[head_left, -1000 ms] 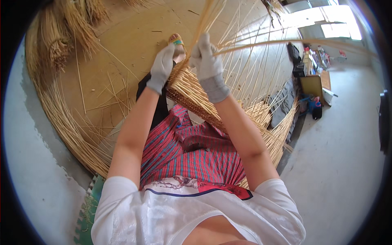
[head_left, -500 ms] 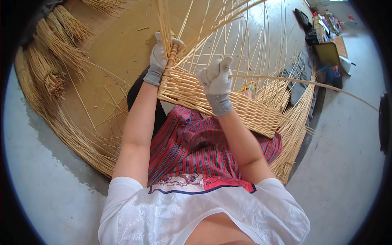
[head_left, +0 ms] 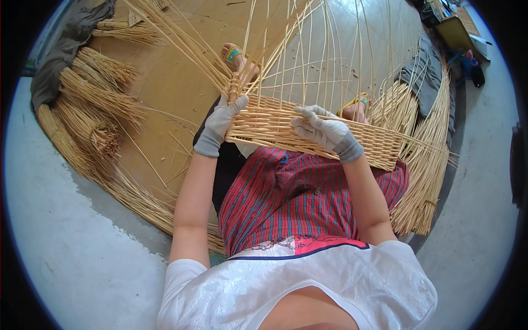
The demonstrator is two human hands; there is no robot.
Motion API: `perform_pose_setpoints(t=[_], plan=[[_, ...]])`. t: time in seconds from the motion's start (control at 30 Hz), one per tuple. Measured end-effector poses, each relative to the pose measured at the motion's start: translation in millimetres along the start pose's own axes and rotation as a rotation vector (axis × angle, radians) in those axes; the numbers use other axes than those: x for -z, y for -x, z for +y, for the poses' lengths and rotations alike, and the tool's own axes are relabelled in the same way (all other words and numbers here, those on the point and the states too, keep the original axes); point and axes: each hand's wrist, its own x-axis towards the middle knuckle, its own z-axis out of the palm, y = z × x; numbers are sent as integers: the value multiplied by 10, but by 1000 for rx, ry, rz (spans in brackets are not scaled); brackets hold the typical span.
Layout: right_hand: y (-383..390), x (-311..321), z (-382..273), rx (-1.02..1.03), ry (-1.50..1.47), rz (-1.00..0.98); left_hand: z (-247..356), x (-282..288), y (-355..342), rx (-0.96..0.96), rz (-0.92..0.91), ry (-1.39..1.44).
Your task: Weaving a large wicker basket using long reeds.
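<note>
Head view: the half-woven basket (head_left: 308, 132) is resting on the lap. The left hand (head_left: 220, 124) is closing around its corner stakes; the right hand (head_left: 324, 132) is pressing half-curled on the rim. Weaving seems underway; next, probably threading another strand between the stakes (head_left: 330, 60) above the rim.

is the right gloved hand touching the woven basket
Touching. The head view shows the right hand lying flat on the woven basket wall, gloved fingers pressed against the weave with no gap.
</note>
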Motion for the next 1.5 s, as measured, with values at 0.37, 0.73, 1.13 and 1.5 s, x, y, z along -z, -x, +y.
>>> perform_pose_setpoints(t=[0.37,0.73,1.13,1.5], plan=[[-2315,-738,-480,884,1413,468,-95,48,-90,172,168,-242],[407,-1008,464,-141,1030,198,-298,-66,36,-63,207,-257],[-1808,-252,755,-90,2460,-830,-626,60,121,-157,255,-368],[-221,-791,593,531,2138,214,-206,-369,860,-723,113,-1526]])
